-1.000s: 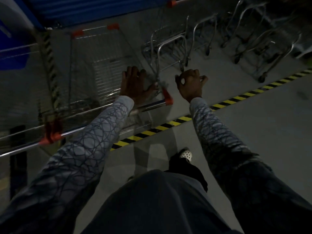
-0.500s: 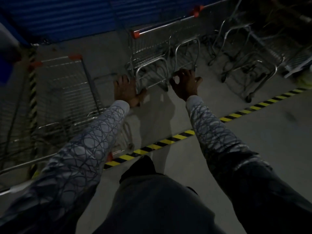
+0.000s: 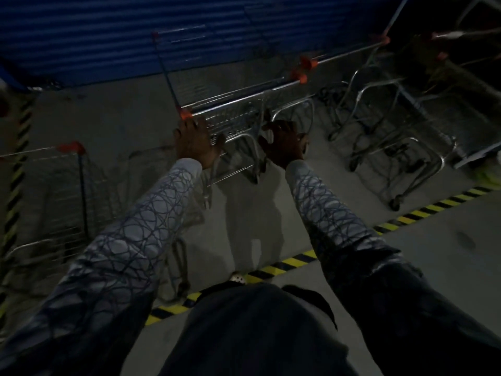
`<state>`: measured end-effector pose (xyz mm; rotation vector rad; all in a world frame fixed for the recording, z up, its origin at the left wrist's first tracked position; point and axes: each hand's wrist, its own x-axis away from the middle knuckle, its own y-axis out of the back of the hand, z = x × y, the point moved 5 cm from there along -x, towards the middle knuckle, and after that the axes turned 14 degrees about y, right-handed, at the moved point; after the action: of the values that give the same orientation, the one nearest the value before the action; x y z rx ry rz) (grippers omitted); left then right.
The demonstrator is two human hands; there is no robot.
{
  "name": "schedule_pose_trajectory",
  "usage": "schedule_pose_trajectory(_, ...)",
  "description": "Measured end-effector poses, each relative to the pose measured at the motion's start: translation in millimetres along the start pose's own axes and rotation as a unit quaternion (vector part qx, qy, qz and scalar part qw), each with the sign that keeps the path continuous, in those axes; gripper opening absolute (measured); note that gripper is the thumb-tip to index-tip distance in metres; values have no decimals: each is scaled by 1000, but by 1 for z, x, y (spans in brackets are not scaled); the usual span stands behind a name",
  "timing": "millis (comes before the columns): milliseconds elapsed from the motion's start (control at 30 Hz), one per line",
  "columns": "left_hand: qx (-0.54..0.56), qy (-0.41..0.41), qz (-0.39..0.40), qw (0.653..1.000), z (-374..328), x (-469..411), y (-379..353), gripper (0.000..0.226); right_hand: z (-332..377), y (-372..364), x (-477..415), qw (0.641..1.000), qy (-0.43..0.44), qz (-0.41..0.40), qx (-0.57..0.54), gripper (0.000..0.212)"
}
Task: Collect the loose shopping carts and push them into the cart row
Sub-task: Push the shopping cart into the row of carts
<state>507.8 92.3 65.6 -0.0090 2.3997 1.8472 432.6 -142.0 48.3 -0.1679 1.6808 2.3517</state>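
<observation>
A wire shopping cart (image 3: 235, 123) with orange handle caps stands straight ahead, its handle bar running up to the right. My left hand (image 3: 195, 144) reaches out with straight, spread fingers just below the left end of that handle; I cannot tell whether it touches. My right hand (image 3: 283, 144) hangs in the air in front of the cart's frame, fingers loosely curled and holding nothing. Another wire cart (image 3: 67, 191) stands at my left, apart from both hands. More nested carts (image 3: 393, 137) stand at the right.
A blue corrugated wall (image 3: 135, 36) closes off the back. A yellow-and-black floor stripe (image 3: 284, 264) runs diagonally under me, and a striped post (image 3: 16, 172) stands at the far left. The scene is dim and partly blurred.
My left hand has come off the left cart's handle. The view has swung right, and both hands now reach toward the cart straight ahead.
</observation>
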Motion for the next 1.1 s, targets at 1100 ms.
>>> schedule_pose_trajectory(1100,-115,71,-14,991,49,-484,-94,69,-32,-177,-551,941,228,250,22,65)
